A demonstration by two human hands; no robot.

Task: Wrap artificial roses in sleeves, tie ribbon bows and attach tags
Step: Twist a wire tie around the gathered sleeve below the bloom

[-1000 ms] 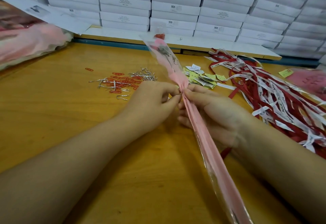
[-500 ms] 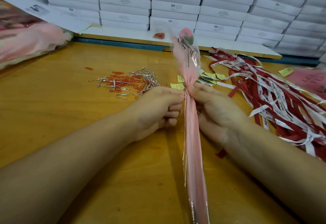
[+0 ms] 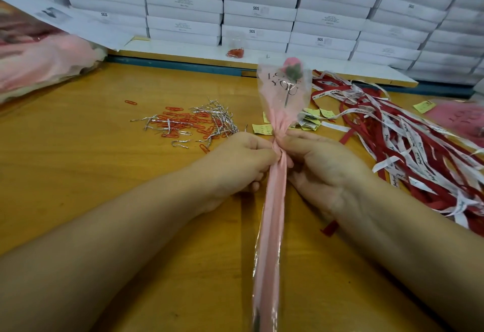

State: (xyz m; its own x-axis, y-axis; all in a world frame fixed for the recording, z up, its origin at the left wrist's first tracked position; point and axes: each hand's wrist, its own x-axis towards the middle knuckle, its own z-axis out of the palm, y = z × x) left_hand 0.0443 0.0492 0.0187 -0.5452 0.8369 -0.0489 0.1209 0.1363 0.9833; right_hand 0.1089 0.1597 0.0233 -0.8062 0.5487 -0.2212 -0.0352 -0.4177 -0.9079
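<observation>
Soft, even indoor light from above, moderately bright. Shadows weak, soft-edged: dim shade on orange-brown wooden counter [image 3: 78, 174] beneath left hand [image 3: 235, 164] and right hand [image 3: 322, 172]. Thin white glare streaks along clear-and-pink plastic sleeve [image 3: 272, 214], strongest at near end. Wide-angle bend: stacked white cardboard boxes [image 3: 262, 9] tilt outward at far left, far right. Pink plastic heap [image 3: 39, 64] at far left blurred. Fine detail smeared overall.

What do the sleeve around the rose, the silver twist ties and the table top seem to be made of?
The sleeve: thin plastic film, clear and pink, glossy; its edges glint and the stem shows through. The silver twist ties: probably foil-covered wire; they shine and keep kinks. The table top: wood or wood-look laminate, smooth; yellowish grain lines show.
</observation>
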